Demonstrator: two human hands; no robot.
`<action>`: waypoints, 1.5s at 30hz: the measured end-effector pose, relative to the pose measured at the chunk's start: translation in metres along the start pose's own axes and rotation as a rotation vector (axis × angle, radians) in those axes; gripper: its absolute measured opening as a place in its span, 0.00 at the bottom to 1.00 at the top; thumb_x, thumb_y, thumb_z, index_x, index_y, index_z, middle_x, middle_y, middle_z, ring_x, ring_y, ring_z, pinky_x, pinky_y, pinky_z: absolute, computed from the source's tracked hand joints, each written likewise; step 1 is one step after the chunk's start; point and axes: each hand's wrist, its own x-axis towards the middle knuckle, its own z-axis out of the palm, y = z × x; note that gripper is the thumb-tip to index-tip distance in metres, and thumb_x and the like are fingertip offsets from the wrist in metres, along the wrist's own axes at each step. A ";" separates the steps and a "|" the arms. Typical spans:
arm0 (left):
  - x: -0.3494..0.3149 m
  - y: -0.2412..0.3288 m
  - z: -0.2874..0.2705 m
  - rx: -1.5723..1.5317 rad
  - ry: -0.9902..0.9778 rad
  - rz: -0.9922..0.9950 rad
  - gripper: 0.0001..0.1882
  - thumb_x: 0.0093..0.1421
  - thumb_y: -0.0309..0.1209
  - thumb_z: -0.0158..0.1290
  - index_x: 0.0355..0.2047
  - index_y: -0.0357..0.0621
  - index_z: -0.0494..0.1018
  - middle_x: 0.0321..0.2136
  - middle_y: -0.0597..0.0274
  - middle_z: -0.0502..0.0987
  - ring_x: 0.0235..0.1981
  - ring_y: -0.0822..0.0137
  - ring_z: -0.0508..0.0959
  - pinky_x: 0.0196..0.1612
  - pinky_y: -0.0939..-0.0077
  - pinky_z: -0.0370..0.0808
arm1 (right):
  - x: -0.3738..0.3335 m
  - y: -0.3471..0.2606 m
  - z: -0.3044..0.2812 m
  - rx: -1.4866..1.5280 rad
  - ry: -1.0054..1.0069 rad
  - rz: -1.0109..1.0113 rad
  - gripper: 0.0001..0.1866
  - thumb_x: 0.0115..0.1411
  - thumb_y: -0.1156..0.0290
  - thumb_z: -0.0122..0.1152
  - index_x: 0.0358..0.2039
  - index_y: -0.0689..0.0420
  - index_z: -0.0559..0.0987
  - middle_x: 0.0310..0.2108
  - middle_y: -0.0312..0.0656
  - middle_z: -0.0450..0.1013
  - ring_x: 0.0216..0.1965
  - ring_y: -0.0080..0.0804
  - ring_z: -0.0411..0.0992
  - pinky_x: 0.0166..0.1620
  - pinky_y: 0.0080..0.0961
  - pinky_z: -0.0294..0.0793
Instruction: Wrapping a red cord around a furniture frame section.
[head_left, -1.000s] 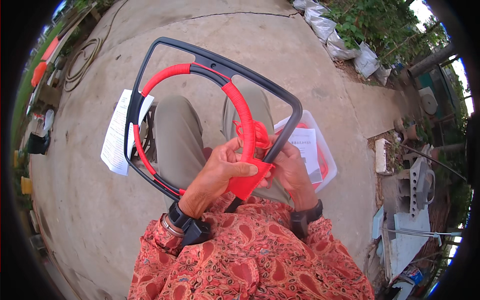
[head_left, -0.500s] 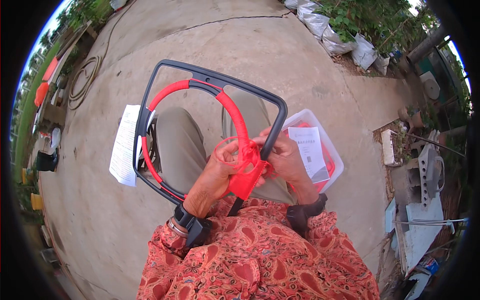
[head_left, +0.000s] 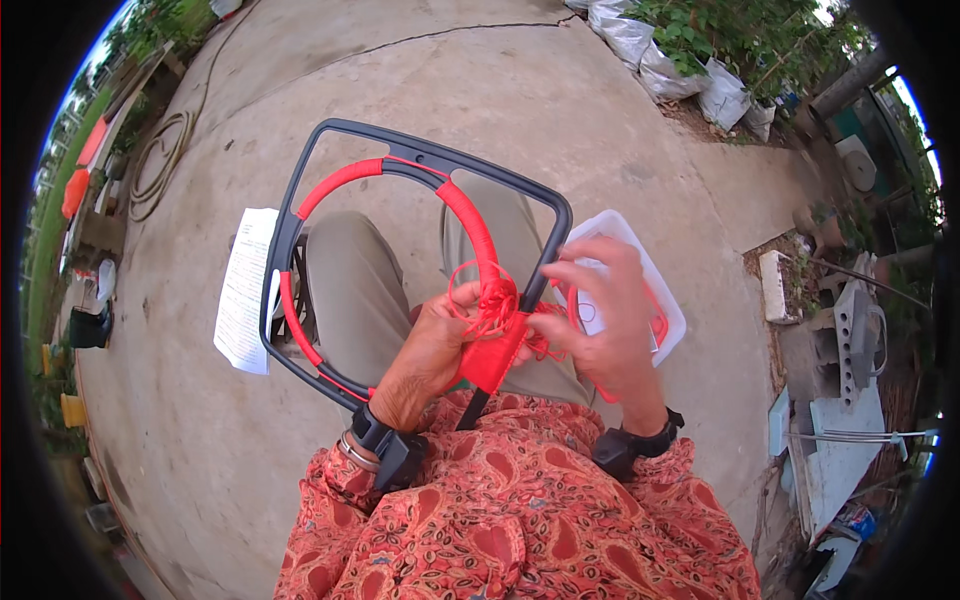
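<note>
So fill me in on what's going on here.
A seated person has a black frame over the knees. The left hand holds it at a red patch, beside a tangle of red cord. The right hand is beside the cord, fingers spread and blurred; whether it grips any is unclear. A white tub sits to the right, a printed sheet to the left.

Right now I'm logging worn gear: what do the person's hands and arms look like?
The left hand and right hand are bare. The sleeves are reddish with darker teardrop shapes. Both sides have black wrist straps with black blocks; the left also has a light bangle.
</note>
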 end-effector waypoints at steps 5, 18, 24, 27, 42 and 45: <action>0.004 -0.001 -0.004 0.014 0.077 0.025 0.16 0.60 0.18 0.52 0.49 0.35 0.70 0.41 0.53 0.78 0.38 0.60 0.82 0.39 0.64 0.84 | 0.010 0.005 0.035 -0.207 -0.088 -0.254 0.16 0.46 0.72 0.67 0.38 0.56 0.78 0.45 0.37 0.71 0.50 0.38 0.68 0.54 0.39 0.63; 0.004 0.005 -0.009 -0.046 -0.041 -0.102 0.20 0.57 0.16 0.54 0.50 0.34 0.69 0.42 0.51 0.77 0.39 0.55 0.82 0.42 0.64 0.83 | 0.030 0.002 0.029 0.343 -0.256 -0.009 0.12 0.55 0.70 0.64 0.40 0.60 0.78 0.34 0.44 0.75 0.39 0.44 0.72 0.44 0.35 0.71; 0.009 -0.001 -0.011 -0.057 0.058 -0.150 0.24 0.57 0.16 0.51 0.55 0.30 0.63 0.42 0.47 0.76 0.32 0.52 0.82 0.36 0.61 0.84 | 0.036 0.011 0.029 0.159 -0.260 -0.250 0.13 0.54 0.71 0.65 0.41 0.60 0.79 0.34 0.44 0.75 0.36 0.44 0.74 0.40 0.31 0.73; 0.008 0.002 -0.009 -0.102 0.069 -0.143 0.26 0.57 0.15 0.50 0.57 0.30 0.61 0.42 0.45 0.76 0.31 0.52 0.82 0.35 0.62 0.84 | 0.028 0.004 0.022 0.167 -0.071 -0.121 0.12 0.54 0.72 0.66 0.39 0.61 0.78 0.34 0.42 0.75 0.33 0.36 0.75 0.39 0.25 0.73; 0.009 0.005 -0.009 -0.064 0.097 -0.127 0.26 0.57 0.17 0.52 0.57 0.30 0.62 0.42 0.43 0.77 0.30 0.53 0.82 0.34 0.64 0.84 | -0.053 0.036 0.007 0.177 -0.259 0.741 0.04 0.59 0.74 0.60 0.34 0.60 0.78 0.11 0.29 0.64 0.16 0.14 0.57 0.21 0.17 0.55; 0.011 0.003 -0.010 -0.078 0.103 -0.131 0.26 0.57 0.18 0.52 0.57 0.30 0.63 0.41 0.45 0.77 0.30 0.53 0.82 0.34 0.64 0.84 | -0.037 0.038 0.000 0.232 0.169 0.798 0.03 0.61 0.74 0.59 0.32 0.61 0.77 0.14 0.30 0.68 0.16 0.15 0.61 0.21 0.16 0.59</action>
